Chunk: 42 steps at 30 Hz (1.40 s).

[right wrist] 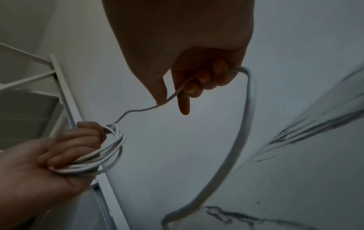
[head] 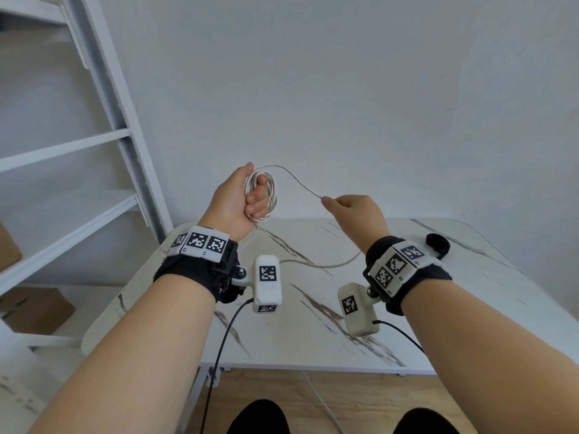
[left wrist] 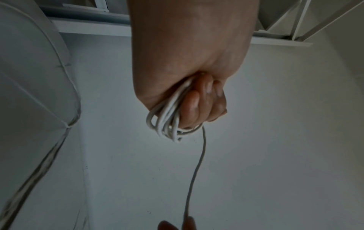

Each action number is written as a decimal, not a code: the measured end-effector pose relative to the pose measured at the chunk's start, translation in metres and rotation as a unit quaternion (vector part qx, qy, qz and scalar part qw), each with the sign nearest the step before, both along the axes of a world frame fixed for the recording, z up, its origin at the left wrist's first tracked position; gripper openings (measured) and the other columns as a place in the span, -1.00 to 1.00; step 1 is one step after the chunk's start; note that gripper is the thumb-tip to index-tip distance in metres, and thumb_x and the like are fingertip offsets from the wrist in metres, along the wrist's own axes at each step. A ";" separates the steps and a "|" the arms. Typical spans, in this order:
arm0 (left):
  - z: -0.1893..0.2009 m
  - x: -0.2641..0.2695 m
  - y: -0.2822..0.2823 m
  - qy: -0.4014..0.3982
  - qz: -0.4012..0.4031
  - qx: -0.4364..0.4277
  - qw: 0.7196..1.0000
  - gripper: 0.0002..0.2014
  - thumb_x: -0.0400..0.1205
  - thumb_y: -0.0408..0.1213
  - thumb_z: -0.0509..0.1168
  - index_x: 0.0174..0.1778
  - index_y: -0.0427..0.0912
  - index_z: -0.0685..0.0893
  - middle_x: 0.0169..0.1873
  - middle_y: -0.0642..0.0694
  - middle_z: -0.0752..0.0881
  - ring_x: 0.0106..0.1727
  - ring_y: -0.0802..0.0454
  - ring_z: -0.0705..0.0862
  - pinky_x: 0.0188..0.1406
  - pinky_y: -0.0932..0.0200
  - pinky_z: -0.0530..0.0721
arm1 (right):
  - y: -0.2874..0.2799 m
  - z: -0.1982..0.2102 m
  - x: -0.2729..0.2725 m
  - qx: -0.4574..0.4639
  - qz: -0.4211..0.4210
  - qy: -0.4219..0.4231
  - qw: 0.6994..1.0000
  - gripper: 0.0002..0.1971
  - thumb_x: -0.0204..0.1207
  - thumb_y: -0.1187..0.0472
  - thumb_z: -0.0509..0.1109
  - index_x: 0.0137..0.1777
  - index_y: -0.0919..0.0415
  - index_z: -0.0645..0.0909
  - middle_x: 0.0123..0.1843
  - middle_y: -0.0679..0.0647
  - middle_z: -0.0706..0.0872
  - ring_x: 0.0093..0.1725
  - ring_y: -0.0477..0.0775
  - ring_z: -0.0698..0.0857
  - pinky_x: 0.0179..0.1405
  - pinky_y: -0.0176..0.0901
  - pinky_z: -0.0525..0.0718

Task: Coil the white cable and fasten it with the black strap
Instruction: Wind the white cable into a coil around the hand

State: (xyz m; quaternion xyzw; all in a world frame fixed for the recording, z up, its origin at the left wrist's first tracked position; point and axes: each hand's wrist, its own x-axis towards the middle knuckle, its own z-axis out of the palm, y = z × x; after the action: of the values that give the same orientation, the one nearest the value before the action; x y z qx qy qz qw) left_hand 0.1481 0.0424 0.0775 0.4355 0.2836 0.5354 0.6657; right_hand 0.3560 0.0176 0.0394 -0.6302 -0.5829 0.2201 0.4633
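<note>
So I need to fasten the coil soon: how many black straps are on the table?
1. The black strap lies rolled up at the table's far right corner, beyond the right hand. The arms may hide others.

The left hand (head: 233,200) closes over part of the white cable (head: 272,195) coil, hiding those turns inside the fist. The right hand (head: 357,216) covers the stretch running through its fingers. At 4 o'clock from that hand, the black strap (head: 438,242) is partly behind the right wrist band, its shape unclear. In the left wrist view, fingertips (left wrist: 189,224) at 6 o'clock are cut by the frame edge. In the right wrist view the cable leaves the frame at 6 o'clock.
</note>
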 end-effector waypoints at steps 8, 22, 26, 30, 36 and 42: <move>0.003 0.010 -0.009 -0.026 -0.038 0.001 0.999 -0.56 0.76 -0.04 0.03 -0.37 -0.19 0.48 -0.74 0.02 0.23 -0.76 0.13 0.16 -0.74 0.28 0.16 | 0.003 -0.001 -0.006 -0.047 0.004 -0.066 0.997 -0.88 0.58 0.12 0.35 -0.09 0.12 0.68 -0.23 -0.01 0.69 -0.26 0.02 0.62 -0.27 -0.17 0.56; 0.005 0.016 -0.008 -0.060 -0.037 -0.010 0.997 -0.74 0.68 -0.22 0.00 -0.06 -0.30 0.53 -0.39 -0.11 0.48 -0.46 0.01 0.43 -0.32 0.13 0.40 | -0.019 0.006 -0.033 -0.144 0.193 -0.100 0.966 -0.82 0.51 0.05 0.44 -0.15 0.09 0.83 -0.50 0.04 0.58 -0.67 -0.06 0.32 -0.64 -0.33 0.29; 0.003 0.016 -0.006 -0.001 0.017 -0.004 1.000 -0.79 0.70 -0.29 0.01 -0.04 -0.30 0.51 -0.39 -0.13 0.51 -0.48 0.00 0.47 -0.34 0.14 0.44 | -0.021 0.008 -0.033 -0.134 0.191 -0.108 0.966 -0.76 0.54 0.04 0.42 -0.13 0.19 0.80 -0.52 0.02 0.59 -0.69 -0.09 0.33 -0.67 -0.37 0.32; 0.002 0.017 -0.004 0.020 0.059 -0.003 0.998 -0.83 0.73 -0.31 0.04 -0.05 -0.29 0.50 -0.39 -0.13 0.51 -0.47 0.00 0.47 -0.39 0.16 0.47 | -0.023 0.010 -0.033 -0.136 0.199 -0.112 0.964 -0.77 0.53 0.06 0.42 -0.11 0.22 0.78 -0.52 0.05 0.62 -0.69 -0.09 0.34 -0.63 -0.35 0.34; -0.001 0.019 0.001 0.142 0.137 0.027 0.980 -0.93 0.69 -0.31 0.14 0.02 -0.23 0.43 -0.46 -0.06 0.58 -0.50 0.02 0.49 -0.43 0.14 0.41 | -0.025 0.012 -0.034 -0.134 0.210 -0.105 0.963 -0.78 0.52 0.12 0.45 -0.07 0.31 0.75 -0.52 0.07 0.63 -0.68 -0.06 0.37 -0.60 -0.34 0.38; -0.006 0.021 0.003 0.287 0.203 0.069 0.934 -0.90 0.71 -0.30 0.07 -0.13 -0.09 0.37 -0.32 -0.09 0.59 -0.48 0.04 0.48 -0.49 0.20 0.44 | -0.028 0.018 -0.034 -0.124 0.233 -0.098 0.960 -0.83 0.51 0.16 0.48 -0.08 0.27 0.79 -0.55 0.04 0.59 -0.66 -0.05 0.37 -0.64 -0.36 0.39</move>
State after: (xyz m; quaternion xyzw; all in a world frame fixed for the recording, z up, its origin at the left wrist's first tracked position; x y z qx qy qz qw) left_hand 0.1686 0.0459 0.0717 0.5486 0.5075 0.5296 0.4014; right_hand 0.3215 -0.0107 0.0569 -0.5477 -0.7243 0.3297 0.2582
